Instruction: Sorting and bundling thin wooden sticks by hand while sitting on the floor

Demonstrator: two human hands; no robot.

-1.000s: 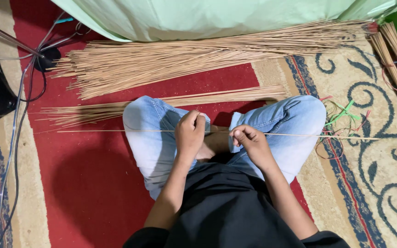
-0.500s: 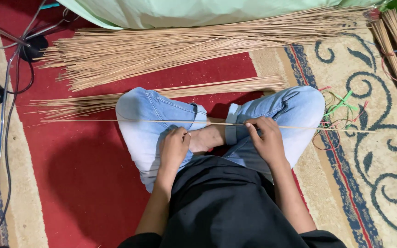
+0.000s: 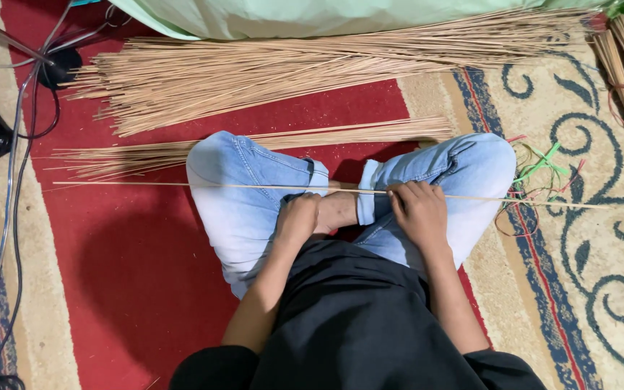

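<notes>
Seated cross-legged on a red rug [image 3: 131, 289], the person holds one thin stick [image 3: 182, 185] level across both knees. The right hand [image 3: 419, 211] is closed with its fingers curled over the stick; the left hand [image 3: 299, 218] is loosely curled just below it, contact unclear. Two stick piles [image 3: 269, 72] lie farther off.

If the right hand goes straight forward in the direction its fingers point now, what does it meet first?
The right hand already grips the long thin stick across the lap. Straight ahead lies the person's jeans-clad right leg, then probably the small stick bundle on the red carpet. Heights are hard to judge from above.
</notes>
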